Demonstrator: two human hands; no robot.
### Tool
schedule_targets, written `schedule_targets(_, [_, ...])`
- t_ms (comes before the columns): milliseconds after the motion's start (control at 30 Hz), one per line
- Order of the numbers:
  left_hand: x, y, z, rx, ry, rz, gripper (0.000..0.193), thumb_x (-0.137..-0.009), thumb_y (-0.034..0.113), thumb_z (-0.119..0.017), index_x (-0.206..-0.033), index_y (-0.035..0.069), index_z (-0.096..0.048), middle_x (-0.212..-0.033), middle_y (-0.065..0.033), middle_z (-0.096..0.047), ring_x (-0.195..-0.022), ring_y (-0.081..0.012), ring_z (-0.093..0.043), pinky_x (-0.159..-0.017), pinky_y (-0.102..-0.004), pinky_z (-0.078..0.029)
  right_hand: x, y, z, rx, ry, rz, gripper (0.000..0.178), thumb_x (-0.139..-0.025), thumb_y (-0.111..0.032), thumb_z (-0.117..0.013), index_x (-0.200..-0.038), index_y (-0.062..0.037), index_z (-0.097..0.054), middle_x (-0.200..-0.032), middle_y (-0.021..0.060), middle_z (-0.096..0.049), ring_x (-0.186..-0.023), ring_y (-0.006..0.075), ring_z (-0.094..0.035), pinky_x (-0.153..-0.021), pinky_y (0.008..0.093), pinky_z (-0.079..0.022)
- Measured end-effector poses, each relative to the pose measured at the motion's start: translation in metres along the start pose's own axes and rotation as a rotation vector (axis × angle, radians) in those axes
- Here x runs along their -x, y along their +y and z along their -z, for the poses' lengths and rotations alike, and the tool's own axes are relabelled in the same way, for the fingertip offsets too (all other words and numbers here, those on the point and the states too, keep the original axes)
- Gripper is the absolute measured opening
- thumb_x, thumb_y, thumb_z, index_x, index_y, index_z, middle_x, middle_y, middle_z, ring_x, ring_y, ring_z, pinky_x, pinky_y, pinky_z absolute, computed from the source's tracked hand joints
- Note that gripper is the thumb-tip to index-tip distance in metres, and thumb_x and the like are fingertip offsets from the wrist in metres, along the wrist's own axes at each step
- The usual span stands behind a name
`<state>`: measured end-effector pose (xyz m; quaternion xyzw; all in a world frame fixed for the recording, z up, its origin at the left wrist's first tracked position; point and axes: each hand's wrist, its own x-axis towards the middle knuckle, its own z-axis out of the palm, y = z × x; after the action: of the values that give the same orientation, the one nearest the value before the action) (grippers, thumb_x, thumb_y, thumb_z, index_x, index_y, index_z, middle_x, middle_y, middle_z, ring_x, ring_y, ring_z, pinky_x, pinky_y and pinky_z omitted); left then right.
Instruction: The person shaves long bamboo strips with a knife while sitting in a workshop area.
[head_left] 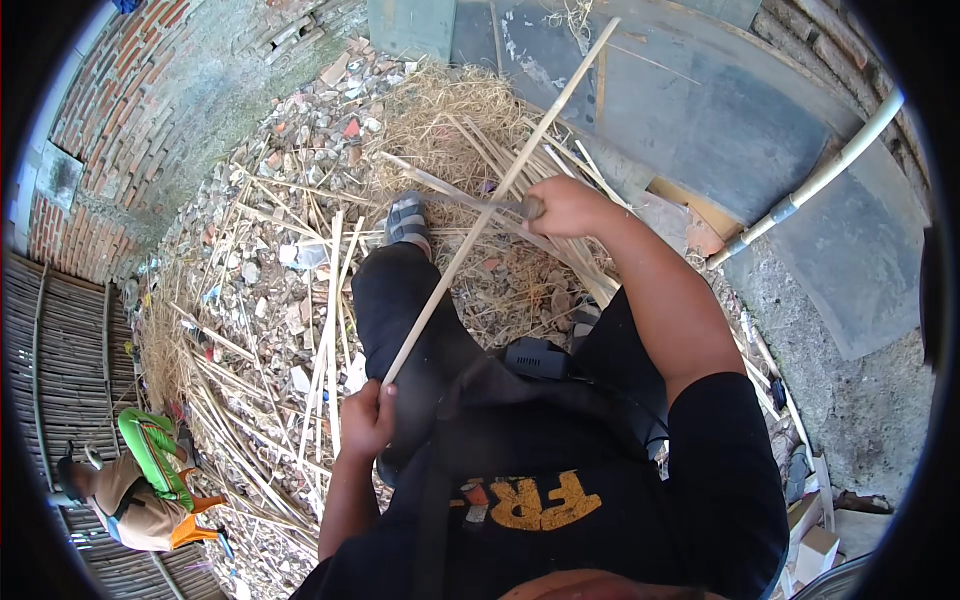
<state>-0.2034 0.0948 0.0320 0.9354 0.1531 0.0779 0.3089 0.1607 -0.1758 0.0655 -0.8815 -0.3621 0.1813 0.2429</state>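
Note:
My left hand (367, 420) is closed round the lower end of a long pale bamboo strip (440, 288). The strip slants up and away to the right, over my bent leg and past my right hand. A knife is gripped in my right hand (570, 205), its handle (534, 207) showing at the fist. Its grey blade (465, 199) points left and meets the strip partway along; which of the two lies on top I cannot tell. Beneath the right hand lies a bundle of cut bamboo strips (570, 250).
Rubble (290, 245) covers the ground, with loose bamboo strips (333, 330) at left. Dry shavings (450, 120) are heaped ahead. A person (135, 500) sits on an orange stool (198, 525) far left. Grey boards (680, 110) and a pale pole (815, 178) stand at right.

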Motion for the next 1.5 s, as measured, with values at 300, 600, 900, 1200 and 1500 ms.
schedule_targets(300, [0.002, -0.003, 0.001, 0.027, -0.010, 0.039, 0.043, -0.098, 0.027, -0.062, -0.067, 0.004, -0.045, -0.050, -0.0160, -0.045, -0.043, -0.0299, -0.043, -0.046, -0.0411, -0.034, 0.009, -0.015, 0.002, 0.091, 0.036, 0.025, 0.023, -0.080, -0.027, -0.075, -0.093, -0.0088, -0.071, -0.081, 0.0158, -0.069, -0.080, 0.0352, -0.068, -0.073, 0.0470, -0.052])
schedule_targets(600, [-0.002, 0.000, -0.003, -0.003, 0.028, -0.025, 0.043, -0.099, 0.026, -0.061, -0.066, 0.004, -0.044, -0.050, -0.0157, -0.044, -0.043, -0.0296, -0.042, -0.046, -0.0418, -0.033, 0.003, 0.003, -0.001, -0.010, 0.039, 0.046, 0.023, -0.079, -0.026, -0.077, -0.090, -0.0076, -0.071, -0.079, 0.0155, -0.068, -0.076, 0.0335, -0.066, -0.070, 0.0449, -0.050])
schedule_targets(900, [0.001, -0.007, 0.000, 0.035, -0.009, 0.023, 0.044, -0.099, 0.027, -0.061, -0.066, 0.003, -0.045, -0.049, -0.0159, -0.044, -0.042, -0.0293, -0.040, -0.046, -0.0417, -0.032, 0.017, -0.025, 0.000, 0.099, 0.064, 0.070, 0.025, -0.078, -0.026, -0.077, -0.092, -0.0065, -0.070, -0.081, 0.0167, -0.069, -0.083, 0.0374, -0.067, -0.073, 0.0471, -0.052])
schedule_targets(1200, [-0.001, -0.001, -0.002, -0.038, 0.008, 0.012, 0.044, -0.099, 0.029, -0.060, -0.067, 0.004, -0.046, -0.050, -0.0183, -0.047, -0.044, -0.0364, -0.047, -0.047, -0.0443, -0.034, 0.004, 0.007, 0.006, 0.029, 0.134, 0.005, 0.026, -0.079, -0.028, -0.077, -0.087, -0.0049, -0.069, -0.079, 0.0164, -0.067, -0.077, 0.0349, -0.066, -0.072, 0.0452, -0.051])
schedule_targets(1500, [0.000, -0.008, -0.002, -0.001, 0.002, 0.013, 0.045, -0.099, 0.030, -0.061, -0.066, 0.003, -0.045, -0.048, -0.0167, -0.045, -0.041, -0.0321, -0.043, -0.046, -0.0432, -0.033, 0.013, -0.013, 0.004, 0.036, 0.040, 0.040, 0.028, -0.081, -0.030, -0.077, -0.094, -0.0055, -0.070, -0.082, 0.0171, -0.068, -0.081, 0.0372, -0.066, -0.075, 0.0467, -0.052])
